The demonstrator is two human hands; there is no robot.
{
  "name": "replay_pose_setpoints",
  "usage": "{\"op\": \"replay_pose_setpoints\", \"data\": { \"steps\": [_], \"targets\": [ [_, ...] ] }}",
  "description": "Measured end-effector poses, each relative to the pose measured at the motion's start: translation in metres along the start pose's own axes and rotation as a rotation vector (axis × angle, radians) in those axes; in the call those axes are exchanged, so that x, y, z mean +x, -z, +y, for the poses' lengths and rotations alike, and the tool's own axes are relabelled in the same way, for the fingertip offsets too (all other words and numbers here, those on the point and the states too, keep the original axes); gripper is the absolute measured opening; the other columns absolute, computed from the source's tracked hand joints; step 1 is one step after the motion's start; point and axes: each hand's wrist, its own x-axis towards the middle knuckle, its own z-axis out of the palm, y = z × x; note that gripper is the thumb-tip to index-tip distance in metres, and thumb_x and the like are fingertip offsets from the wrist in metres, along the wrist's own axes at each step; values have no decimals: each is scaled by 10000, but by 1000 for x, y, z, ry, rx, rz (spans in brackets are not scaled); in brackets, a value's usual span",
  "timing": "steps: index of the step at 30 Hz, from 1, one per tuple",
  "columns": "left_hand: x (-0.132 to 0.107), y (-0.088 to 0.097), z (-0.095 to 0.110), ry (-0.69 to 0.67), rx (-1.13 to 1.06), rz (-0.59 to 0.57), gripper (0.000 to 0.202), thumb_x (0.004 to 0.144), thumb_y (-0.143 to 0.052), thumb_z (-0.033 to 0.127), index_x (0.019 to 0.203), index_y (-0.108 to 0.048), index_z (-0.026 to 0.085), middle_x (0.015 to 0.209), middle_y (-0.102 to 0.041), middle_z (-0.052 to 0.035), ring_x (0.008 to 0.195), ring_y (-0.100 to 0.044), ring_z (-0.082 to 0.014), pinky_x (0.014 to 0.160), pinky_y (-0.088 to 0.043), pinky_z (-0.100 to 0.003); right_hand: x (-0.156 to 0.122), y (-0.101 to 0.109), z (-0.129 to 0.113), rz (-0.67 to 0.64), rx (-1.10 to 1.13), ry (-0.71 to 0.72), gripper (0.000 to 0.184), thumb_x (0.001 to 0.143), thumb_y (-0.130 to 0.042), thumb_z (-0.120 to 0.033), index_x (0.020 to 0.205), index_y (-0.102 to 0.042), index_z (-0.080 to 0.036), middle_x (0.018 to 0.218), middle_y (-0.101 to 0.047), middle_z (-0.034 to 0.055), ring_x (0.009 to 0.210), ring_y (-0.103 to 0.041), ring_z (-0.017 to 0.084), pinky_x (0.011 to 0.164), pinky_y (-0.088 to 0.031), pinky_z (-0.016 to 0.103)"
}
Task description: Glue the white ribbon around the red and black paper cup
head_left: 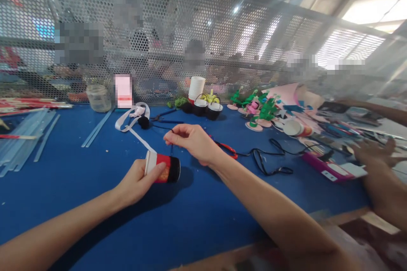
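Observation:
My left hand (135, 180) grips a small paper cup (163, 165) lying sideways above the blue table. Its surface is white at the left, red in the middle and black at the right. Just above the cup, my right hand (193, 139) pinches a thin black yarn (172, 149). One length of that yarn runs down to the cup; another leads back toward a small black ball of yarn (144, 123). A white ribbon (140, 137) reaches from a loose coil to the cup's left end. How the ribbon meets the cup is partly hidden.
Behind stand stacked white cups (197, 87), black handled cups (214, 110), a jar (98, 98) and a phone (124, 90). Glue sticks (27, 137) lie left. Green paper crafts (267, 110), a black cord (260, 163) and a purple box (329, 167) sit right, near another person's hand (372, 152).

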Motion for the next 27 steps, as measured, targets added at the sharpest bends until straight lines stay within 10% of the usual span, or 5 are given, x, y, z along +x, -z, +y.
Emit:
{"op": "replay_pose_setpoints", "data": {
  "steps": [10,27],
  "targets": [
    [5,-3,2,291,-256,8,381,675,-437,478,494,-397,145,442,-326,59,417,-259,-54,398,-191,-186,-3,13,2,154,-60,81,196,638,-585,-335,612,-556,-143,581,-562,-6,540,-496,87,564,-394,228],
    [-7,-4,10,-123,72,-55,302,774,-374,286,507,-392,146,476,-324,55,433,-275,-53,393,-234,-176,4,8,25,95,-200,48,233,676,-538,-320,548,-540,-124,539,-548,1,489,-436,71,518,-353,207]
  ]
}}
